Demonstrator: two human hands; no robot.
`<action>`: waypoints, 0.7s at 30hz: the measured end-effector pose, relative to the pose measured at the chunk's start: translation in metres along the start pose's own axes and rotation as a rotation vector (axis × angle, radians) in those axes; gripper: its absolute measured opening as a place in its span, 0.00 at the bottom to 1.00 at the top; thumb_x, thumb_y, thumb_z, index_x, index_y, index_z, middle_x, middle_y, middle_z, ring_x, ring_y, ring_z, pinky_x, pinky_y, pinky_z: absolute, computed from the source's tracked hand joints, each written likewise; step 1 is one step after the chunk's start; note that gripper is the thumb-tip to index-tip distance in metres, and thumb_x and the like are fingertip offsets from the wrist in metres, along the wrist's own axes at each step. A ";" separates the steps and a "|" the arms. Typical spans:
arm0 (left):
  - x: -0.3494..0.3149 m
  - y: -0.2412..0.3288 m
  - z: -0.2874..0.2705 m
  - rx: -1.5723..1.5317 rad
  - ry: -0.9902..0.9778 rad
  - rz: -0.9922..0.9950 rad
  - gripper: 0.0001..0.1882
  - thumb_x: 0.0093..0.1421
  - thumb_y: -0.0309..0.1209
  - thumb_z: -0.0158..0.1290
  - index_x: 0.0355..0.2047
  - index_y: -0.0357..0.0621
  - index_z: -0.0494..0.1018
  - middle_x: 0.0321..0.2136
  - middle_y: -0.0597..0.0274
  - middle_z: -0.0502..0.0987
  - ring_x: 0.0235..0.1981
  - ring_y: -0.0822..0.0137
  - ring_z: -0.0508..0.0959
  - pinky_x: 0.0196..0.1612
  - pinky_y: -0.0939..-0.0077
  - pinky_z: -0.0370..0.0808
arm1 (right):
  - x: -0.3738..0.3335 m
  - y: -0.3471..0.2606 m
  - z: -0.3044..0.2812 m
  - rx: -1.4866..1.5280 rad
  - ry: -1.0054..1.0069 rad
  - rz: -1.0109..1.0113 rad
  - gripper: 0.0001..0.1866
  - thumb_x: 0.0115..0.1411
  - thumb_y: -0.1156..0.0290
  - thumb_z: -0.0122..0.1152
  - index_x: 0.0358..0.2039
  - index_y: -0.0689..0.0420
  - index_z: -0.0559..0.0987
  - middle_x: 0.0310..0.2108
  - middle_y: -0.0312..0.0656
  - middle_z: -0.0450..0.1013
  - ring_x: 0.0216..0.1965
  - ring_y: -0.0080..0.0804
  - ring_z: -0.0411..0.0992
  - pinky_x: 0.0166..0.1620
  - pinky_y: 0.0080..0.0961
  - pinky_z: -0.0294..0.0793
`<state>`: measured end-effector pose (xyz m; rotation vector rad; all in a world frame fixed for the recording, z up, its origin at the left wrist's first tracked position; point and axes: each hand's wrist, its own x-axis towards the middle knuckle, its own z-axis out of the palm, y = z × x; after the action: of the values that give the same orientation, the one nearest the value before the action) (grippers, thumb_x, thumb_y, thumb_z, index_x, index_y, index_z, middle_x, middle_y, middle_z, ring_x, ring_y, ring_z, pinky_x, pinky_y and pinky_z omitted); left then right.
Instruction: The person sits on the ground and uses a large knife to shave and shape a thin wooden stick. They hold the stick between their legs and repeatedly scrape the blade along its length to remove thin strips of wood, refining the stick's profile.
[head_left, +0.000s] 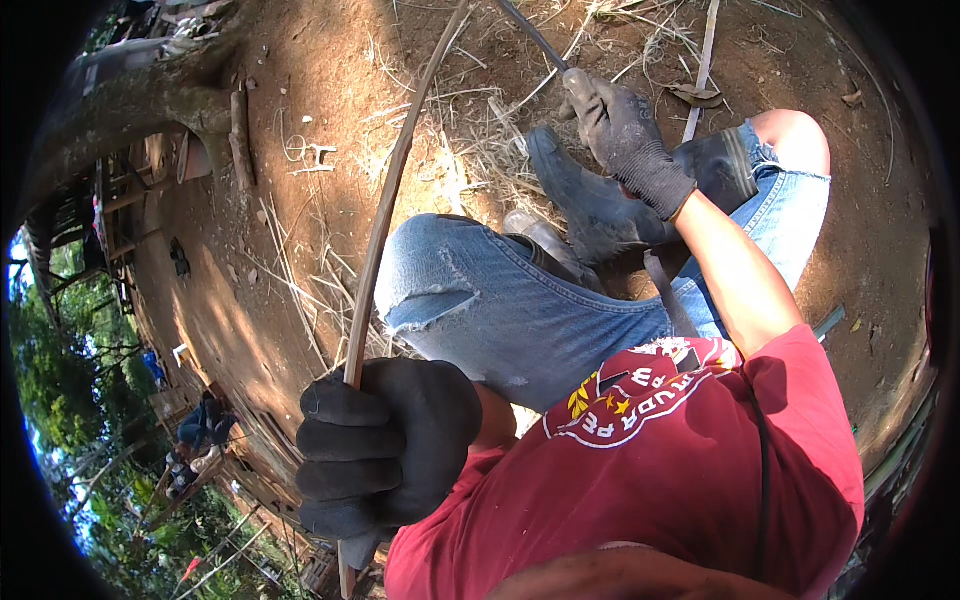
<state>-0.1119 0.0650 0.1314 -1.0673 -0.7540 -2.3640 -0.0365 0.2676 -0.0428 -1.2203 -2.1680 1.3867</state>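
My left hand point(385, 445), in a black glove, is closed around a long, slightly curved wooden strip point(385, 215). The strip runs from below my fist up past the top edge of the picture. My right hand point(620, 125), in a worn grey-brown glove, grips a knife point(532, 35) with a narrow dark blade. Most of its handle is hidden in my fingers, and the blade's far end leaves the picture at the top. Blade and strip come near each other there; whether they touch cannot be seen.
I sit on bare soil with bent legs in torn jeans point(530, 310) and dark rubber boots point(590, 200). Thin shavings point(480, 130) litter the ground ahead. A thick tree trunk point(130, 100) lies at upper left. Another person point(205, 425) is at far left, near wooden poles.
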 end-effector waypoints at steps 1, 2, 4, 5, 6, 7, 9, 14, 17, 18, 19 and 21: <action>0.001 0.000 0.001 -0.069 -0.041 -0.020 0.29 0.70 0.57 0.37 0.16 0.54 0.59 0.13 0.75 0.52 0.12 0.75 0.51 0.19 0.74 0.50 | -0.005 -0.006 0.000 0.093 -0.057 -0.005 0.31 0.70 0.41 0.39 0.33 0.54 0.81 0.27 0.48 0.78 0.34 0.45 0.79 0.40 0.40 0.75; 0.002 0.000 0.002 -0.054 -0.026 -0.016 0.29 0.70 0.56 0.37 0.16 0.54 0.59 0.13 0.75 0.52 0.13 0.75 0.51 0.19 0.75 0.50 | -0.013 -0.014 0.001 0.231 -0.088 0.006 0.31 0.70 0.42 0.42 0.30 0.57 0.80 0.23 0.46 0.76 0.31 0.40 0.78 0.39 0.38 0.74; 0.001 0.000 0.001 -0.019 0.018 -0.005 0.28 0.70 0.56 0.38 0.17 0.54 0.60 0.13 0.75 0.52 0.13 0.75 0.52 0.19 0.75 0.50 | -0.032 -0.027 0.002 0.408 -0.150 0.066 0.31 0.71 0.44 0.41 0.30 0.58 0.79 0.22 0.45 0.75 0.29 0.38 0.77 0.36 0.38 0.74; -0.001 0.002 0.000 -0.003 -0.016 -0.003 0.28 0.70 0.55 0.37 0.17 0.54 0.60 0.13 0.75 0.52 0.13 0.75 0.52 0.19 0.75 0.50 | -0.041 -0.031 0.001 0.496 -0.180 0.099 0.31 0.71 0.44 0.41 0.30 0.59 0.79 0.22 0.44 0.75 0.28 0.37 0.77 0.35 0.37 0.73; -0.002 0.003 -0.001 0.011 -0.051 -0.004 0.27 0.71 0.55 0.37 0.18 0.54 0.60 0.13 0.75 0.52 0.13 0.75 0.52 0.20 0.75 0.50 | -0.050 -0.034 0.000 0.520 -0.170 -0.002 0.29 0.73 0.48 0.40 0.31 0.60 0.78 0.20 0.45 0.73 0.24 0.40 0.75 0.31 0.36 0.72; -0.003 0.003 -0.003 0.019 -0.089 -0.006 0.27 0.71 0.54 0.37 0.18 0.54 0.61 0.13 0.76 0.53 0.13 0.75 0.53 0.20 0.75 0.50 | -0.056 -0.040 -0.003 0.478 -0.147 -0.117 0.27 0.73 0.50 0.41 0.31 0.60 0.78 0.20 0.45 0.73 0.23 0.41 0.75 0.30 0.36 0.71; -0.001 0.001 -0.005 0.010 -0.131 -0.005 0.22 0.70 0.45 0.41 0.17 0.57 0.58 0.12 0.76 0.53 0.11 0.77 0.54 0.17 0.78 0.50 | -0.067 -0.058 -0.011 0.396 -0.106 -0.331 0.25 0.72 0.51 0.43 0.31 0.59 0.77 0.18 0.47 0.71 0.22 0.45 0.74 0.28 0.37 0.71; -0.004 0.007 -0.007 -0.008 -0.196 -0.046 0.22 0.69 0.46 0.42 0.18 0.56 0.58 0.12 0.76 0.54 0.12 0.77 0.54 0.18 0.77 0.50 | -0.091 -0.093 -0.018 0.186 -0.223 -0.662 0.31 0.65 0.39 0.50 0.33 0.59 0.78 0.17 0.44 0.68 0.18 0.38 0.70 0.25 0.35 0.67; -0.008 0.009 -0.007 -0.008 -0.187 -0.044 0.22 0.69 0.47 0.43 0.18 0.56 0.58 0.12 0.76 0.54 0.12 0.77 0.54 0.18 0.77 0.50 | -0.098 -0.107 -0.018 0.136 -0.251 -0.781 0.29 0.61 0.39 0.56 0.31 0.58 0.78 0.18 0.46 0.69 0.19 0.47 0.71 0.25 0.39 0.68; -0.009 0.009 -0.007 -0.008 -0.186 -0.052 0.22 0.69 0.47 0.43 0.18 0.56 0.58 0.12 0.76 0.54 0.12 0.77 0.54 0.18 0.77 0.50 | -0.099 -0.113 -0.019 0.113 -0.205 -0.800 0.28 0.61 0.40 0.57 0.31 0.57 0.78 0.18 0.46 0.70 0.20 0.48 0.72 0.25 0.40 0.68; -0.011 0.010 -0.007 -0.006 -0.178 -0.050 0.22 0.69 0.47 0.43 0.18 0.56 0.59 0.12 0.76 0.54 0.12 0.77 0.54 0.19 0.77 0.50 | -0.099 -0.116 -0.019 0.090 -0.159 -0.820 0.27 0.60 0.41 0.58 0.30 0.56 0.78 0.18 0.45 0.70 0.20 0.48 0.72 0.25 0.40 0.68; -0.010 0.010 -0.006 -0.001 -0.174 -0.042 0.22 0.69 0.48 0.43 0.18 0.56 0.59 0.12 0.76 0.54 0.13 0.77 0.54 0.19 0.77 0.50 | -0.092 -0.117 -0.014 0.091 -0.145 -0.772 0.27 0.61 0.40 0.57 0.28 0.56 0.77 0.17 0.47 0.70 0.19 0.47 0.73 0.24 0.41 0.70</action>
<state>-0.1037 0.0553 0.1232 -1.2814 -0.8438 -2.3278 -0.0313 0.1836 0.0809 -0.1811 -2.2589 1.2129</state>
